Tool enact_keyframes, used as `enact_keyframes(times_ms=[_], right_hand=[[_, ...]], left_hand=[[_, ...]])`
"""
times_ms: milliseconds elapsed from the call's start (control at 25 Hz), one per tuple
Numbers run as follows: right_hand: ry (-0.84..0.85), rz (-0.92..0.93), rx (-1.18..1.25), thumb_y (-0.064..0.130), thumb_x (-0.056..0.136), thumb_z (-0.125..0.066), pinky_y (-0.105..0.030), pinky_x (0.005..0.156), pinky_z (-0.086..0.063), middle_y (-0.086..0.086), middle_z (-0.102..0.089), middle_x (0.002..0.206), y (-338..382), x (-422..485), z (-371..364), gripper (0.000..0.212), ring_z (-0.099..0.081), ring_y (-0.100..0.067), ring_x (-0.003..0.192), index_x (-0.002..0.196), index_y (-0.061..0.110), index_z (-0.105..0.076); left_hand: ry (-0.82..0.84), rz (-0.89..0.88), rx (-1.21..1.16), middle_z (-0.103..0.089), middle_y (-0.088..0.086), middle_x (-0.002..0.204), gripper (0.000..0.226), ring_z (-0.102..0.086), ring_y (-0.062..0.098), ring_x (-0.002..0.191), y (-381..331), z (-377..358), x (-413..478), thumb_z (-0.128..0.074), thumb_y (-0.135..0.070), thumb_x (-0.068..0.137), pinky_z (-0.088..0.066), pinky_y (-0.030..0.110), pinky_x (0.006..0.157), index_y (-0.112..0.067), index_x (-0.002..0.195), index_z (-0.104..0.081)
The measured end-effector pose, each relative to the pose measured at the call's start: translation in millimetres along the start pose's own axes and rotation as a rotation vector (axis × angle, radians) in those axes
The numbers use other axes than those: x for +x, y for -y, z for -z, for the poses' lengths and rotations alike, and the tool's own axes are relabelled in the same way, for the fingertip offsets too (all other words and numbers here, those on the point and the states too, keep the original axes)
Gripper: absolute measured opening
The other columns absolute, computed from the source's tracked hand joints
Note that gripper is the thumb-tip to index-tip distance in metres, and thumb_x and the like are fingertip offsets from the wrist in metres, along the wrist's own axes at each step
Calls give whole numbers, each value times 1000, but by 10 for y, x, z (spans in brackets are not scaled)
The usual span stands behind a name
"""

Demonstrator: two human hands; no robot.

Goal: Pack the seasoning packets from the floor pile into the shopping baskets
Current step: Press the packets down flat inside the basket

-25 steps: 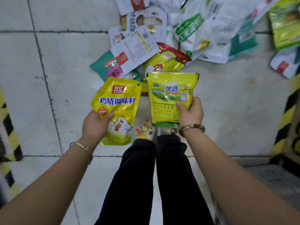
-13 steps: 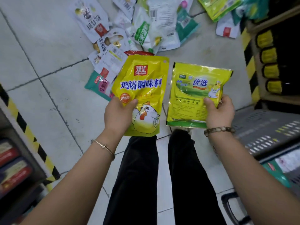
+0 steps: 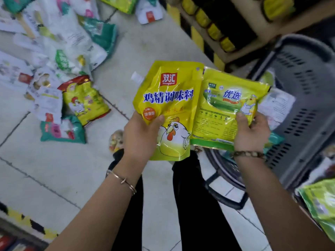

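Seen from the head, the left hand [image 3: 141,134] grips a yellow chicken pouch [image 3: 170,109] and the right hand [image 3: 251,133] pinches a yellow-green packet [image 3: 224,107], both above the floor beside the grey basket [image 3: 304,98], the pile [image 3: 59,69] lying left.

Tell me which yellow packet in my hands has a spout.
The chicken packet in your left hand: white cap at its corner. The right-hand packet has none.

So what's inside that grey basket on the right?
A white packet and the corner of a teal packet lie inside the grey basket. The right hand and its yellow-green packet cover whatever lies beneath them.
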State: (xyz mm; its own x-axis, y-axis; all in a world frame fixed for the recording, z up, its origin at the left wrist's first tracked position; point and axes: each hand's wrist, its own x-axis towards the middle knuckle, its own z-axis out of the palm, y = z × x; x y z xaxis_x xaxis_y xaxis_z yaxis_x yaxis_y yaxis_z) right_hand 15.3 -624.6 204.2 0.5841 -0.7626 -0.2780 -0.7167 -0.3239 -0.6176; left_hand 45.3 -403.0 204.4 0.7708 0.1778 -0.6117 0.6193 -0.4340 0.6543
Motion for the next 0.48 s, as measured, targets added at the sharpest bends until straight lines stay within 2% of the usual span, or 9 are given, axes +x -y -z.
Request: enact_keyframes(times_ms=[40, 120, 240, 400, 480], right_hand=[[-31, -26, 16, 10, 89, -59, -5, 49, -30, 8, -45, 65, -125, 110, 189, 9, -46, 11, 51, 96, 5, -60], [-108, -99, 35, 12, 89, -59, -6, 47, -29, 3, -50, 69, -401, 345, 596, 15, -44, 6, 53, 98, 0, -62], [-210, -185, -9, 15, 90, -60, -23, 49, -22, -5, -52, 74, -771, 647, 1132, 21, -40, -10, 58, 101, -3, -62], [-262, -221, -30, 15, 89, -60, -24, 54, -18, -19, -55, 81, -1257, 1135, 1544, 24, -51, -24, 75, 99, -7, -61], [-292, -227, -48, 17, 90, -59, -24, 55, -18, -26, -61, 92, -1462, 1384, 1549, 27, -56, -31, 84, 103, -7, -60]], left_hand=[[25, 2, 11, -66, -5, 97, 30, -61, 19, 95, -111, -207, -65, -66, -36, 84, -43, 30, 78, -18, 108, -62], [65, -8, 49, -65, -4, 93, 29, -61, 23, 94, -339, -643, -185, -66, -36, 83, -45, 33, 78, -16, 103, -61], [94, -58, 125, -63, -2, 87, 24, -61, 25, 90, -635, -1230, -362, -65, -31, 85, -39, 29, 73, -13, 100, -62], [143, -95, 225, -62, 1, 85, 29, -60, 30, 88, -897, -1915, -499, -63, -35, 86, -36, 30, 69, -9, 99, -61], [137, -115, 272, -59, -1, 83, 29, -59, 30, 87, -936, -2162, -485, -62, -34, 87, -36, 30, 68, -10, 101, -59]])
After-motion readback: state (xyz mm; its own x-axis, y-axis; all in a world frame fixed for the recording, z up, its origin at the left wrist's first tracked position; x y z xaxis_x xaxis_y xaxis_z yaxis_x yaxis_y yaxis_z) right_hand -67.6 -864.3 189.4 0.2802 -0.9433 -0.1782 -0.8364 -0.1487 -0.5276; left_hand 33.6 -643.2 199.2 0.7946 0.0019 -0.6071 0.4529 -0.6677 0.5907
